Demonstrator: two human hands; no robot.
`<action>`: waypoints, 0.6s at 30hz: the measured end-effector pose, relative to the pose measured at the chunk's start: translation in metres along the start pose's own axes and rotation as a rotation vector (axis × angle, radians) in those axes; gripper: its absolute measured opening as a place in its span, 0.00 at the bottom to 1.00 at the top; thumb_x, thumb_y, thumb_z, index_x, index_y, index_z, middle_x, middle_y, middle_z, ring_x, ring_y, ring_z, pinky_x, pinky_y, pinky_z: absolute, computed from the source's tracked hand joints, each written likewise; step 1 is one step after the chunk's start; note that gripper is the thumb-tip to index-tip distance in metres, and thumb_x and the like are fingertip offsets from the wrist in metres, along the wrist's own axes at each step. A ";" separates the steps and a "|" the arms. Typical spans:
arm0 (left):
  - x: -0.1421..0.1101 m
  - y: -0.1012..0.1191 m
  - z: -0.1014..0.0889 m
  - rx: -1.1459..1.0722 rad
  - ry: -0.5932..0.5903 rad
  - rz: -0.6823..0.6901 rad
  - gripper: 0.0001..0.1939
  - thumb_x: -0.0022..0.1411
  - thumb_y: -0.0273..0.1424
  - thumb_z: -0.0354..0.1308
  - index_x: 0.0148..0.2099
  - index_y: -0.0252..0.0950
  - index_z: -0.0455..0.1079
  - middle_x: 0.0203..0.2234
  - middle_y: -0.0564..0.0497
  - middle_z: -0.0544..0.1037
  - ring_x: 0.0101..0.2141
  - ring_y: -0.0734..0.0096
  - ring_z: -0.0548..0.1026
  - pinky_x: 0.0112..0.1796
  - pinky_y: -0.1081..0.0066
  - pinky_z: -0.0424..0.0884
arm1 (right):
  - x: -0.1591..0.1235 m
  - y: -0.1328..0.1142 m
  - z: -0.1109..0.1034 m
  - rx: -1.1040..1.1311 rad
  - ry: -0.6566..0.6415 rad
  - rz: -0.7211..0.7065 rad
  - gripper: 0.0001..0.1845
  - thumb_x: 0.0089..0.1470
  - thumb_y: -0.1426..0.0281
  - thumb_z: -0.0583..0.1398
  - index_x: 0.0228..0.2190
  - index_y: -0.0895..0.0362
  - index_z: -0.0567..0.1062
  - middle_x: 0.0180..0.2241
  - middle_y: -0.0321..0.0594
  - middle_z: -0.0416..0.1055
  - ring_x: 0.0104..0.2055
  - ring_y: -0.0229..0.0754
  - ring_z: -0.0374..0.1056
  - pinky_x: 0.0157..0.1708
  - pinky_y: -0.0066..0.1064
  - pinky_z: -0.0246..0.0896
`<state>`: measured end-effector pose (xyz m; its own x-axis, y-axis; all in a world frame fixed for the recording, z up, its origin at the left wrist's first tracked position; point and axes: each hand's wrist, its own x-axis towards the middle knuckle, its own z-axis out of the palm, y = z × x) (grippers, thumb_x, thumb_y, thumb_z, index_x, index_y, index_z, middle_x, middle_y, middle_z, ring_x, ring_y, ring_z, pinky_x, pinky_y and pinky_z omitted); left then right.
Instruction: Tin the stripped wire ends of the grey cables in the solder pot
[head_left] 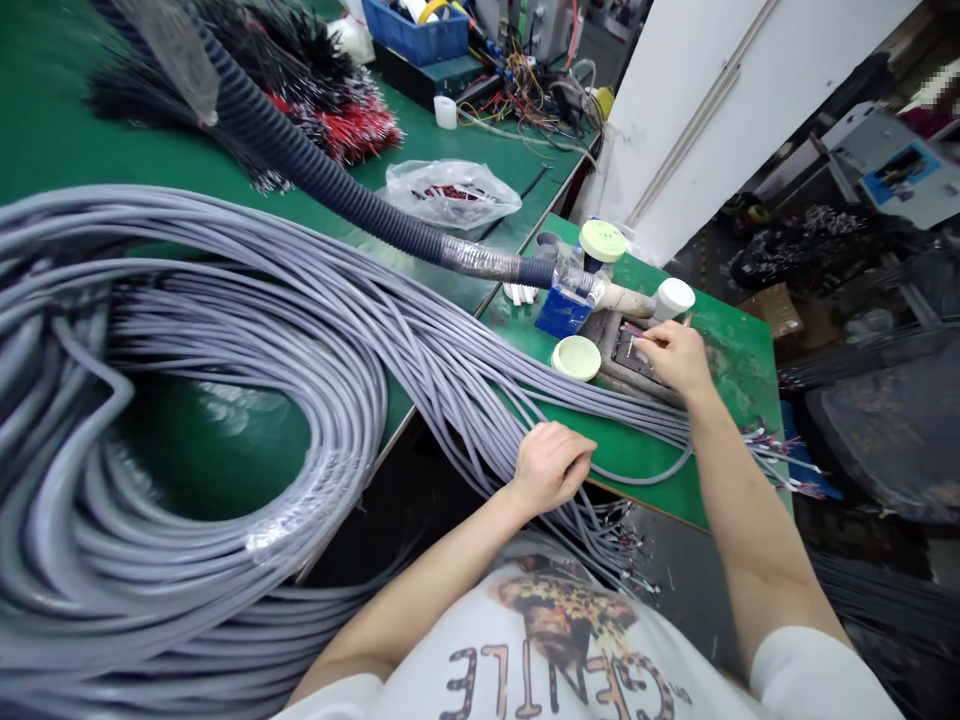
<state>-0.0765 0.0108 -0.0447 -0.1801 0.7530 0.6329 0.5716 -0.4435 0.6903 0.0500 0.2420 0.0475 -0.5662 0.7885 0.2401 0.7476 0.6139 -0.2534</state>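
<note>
My left hand (551, 465) is closed, its fingers curled on a grey cable (637, 481) that comes out at its right side and bends up behind my right forearm. It rests at the lower edge of a big bundle of grey cables (450, 350). My right hand (675, 355) is pinched over a small dark box-like device (628, 348); what its fingertips hold is too small to make out. Close by stand an open pale-green round tub (576, 358), a white-lidded jar (675, 297) and a hose nozzle (626, 299).
A ribbed dark hose (322, 180) crosses above the green table (45, 130). Heavy cable coils (337, 450) fill the left. Behind are a clear bag (450, 190), black and red wires (337, 120) and a blue bin (420, 35). Stripped cable ends (780, 455) overhang the right edge.
</note>
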 end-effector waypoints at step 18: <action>-0.002 0.001 0.001 0.006 0.001 0.003 0.08 0.59 0.24 0.55 0.41 0.39 0.71 0.32 0.49 0.80 0.32 0.69 0.75 0.35 0.67 0.64 | 0.001 0.069 0.022 -0.245 -0.090 0.373 0.15 0.48 0.63 0.59 0.32 0.57 0.83 0.34 0.46 0.79 0.37 0.47 0.72 0.36 0.32 0.62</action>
<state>-0.0751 0.0095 -0.0456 -0.1793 0.7511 0.6354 0.5771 -0.4428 0.6862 0.0936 0.2861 0.0100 -0.2624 0.9608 0.0890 0.9602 0.2692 -0.0751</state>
